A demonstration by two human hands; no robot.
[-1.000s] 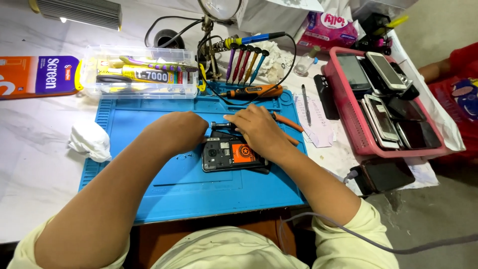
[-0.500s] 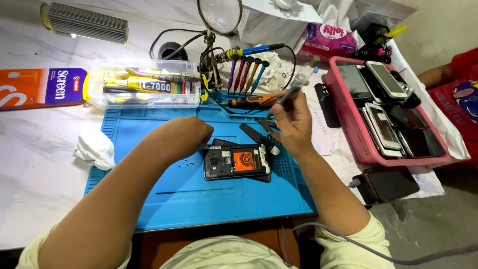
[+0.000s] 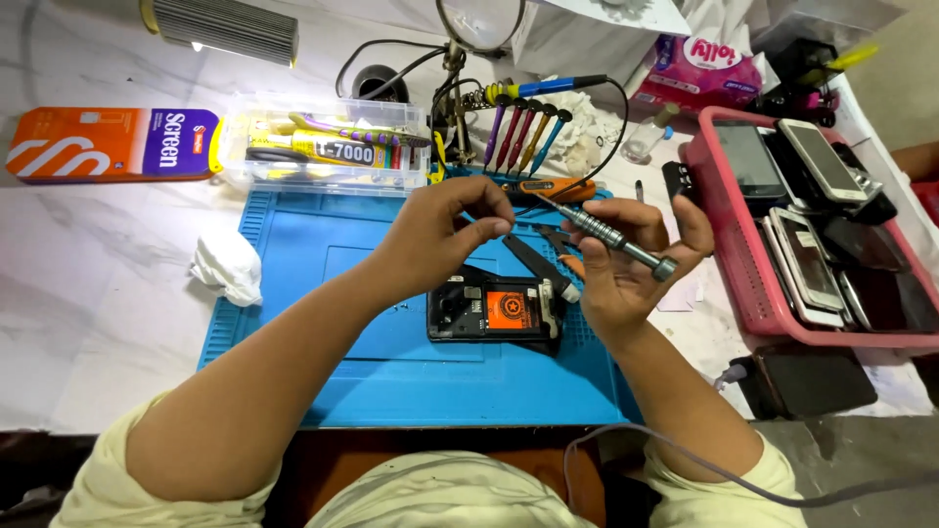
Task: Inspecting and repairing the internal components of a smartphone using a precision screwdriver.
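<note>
An opened phone (image 3: 497, 311) with an orange battery lies on the blue work mat (image 3: 411, 372). My right hand (image 3: 626, 259) holds a grey metal precision screwdriver (image 3: 606, 237) lifted above the phone, its tip pointing up-left. My left hand (image 3: 445, 230) is raised beside it, thumb and fingertips pinched together close to the screwdriver's tip. Whether something small sits between those fingers cannot be made out. Black tweezers (image 3: 538, 264) lie on the mat just past the phone.
A pink tray (image 3: 729, 264) of several phones stands at the right. A clear box (image 3: 323, 147) of tools and glue, a screwdriver rack (image 3: 523, 127), an orange box (image 3: 108, 145) and a crumpled white tissue (image 3: 227, 269) ring the mat. A dark phone (image 3: 812, 381) lies near the front right edge.
My right hand went to the tools behind the phone, picked up the screwdriver and raised it. My left hand lifted off the phone and came up to the screwdriver's tip.
</note>
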